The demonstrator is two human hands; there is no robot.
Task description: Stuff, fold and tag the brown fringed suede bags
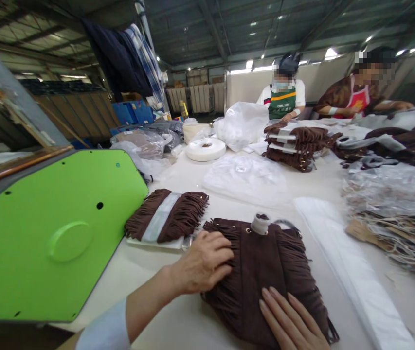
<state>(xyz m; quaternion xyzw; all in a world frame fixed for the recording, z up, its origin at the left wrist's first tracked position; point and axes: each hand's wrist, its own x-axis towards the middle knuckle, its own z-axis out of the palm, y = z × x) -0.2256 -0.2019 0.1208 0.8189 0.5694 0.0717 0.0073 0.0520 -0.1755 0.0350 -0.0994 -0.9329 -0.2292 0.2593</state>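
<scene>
A dark brown fringed suede bag [265,272] lies flat on the white table [178,321] in front of me. My left hand [203,262] presses on its left edge, fingers curled over the fringe. My right hand [291,323] rests flat on its lower part, fingers together and extended. A white-wrapped handle piece [261,223] sits at the bag's top. Another fringed bag [167,216] with a white paper band lies to the left, apart from my hands.
A green machine cover [54,233] fills the left. Clear plastic bags [247,177], a white tape roll [206,148], a stack of fringed bags [297,143] and paper tags [400,233] lie around. Two people work at the far right end.
</scene>
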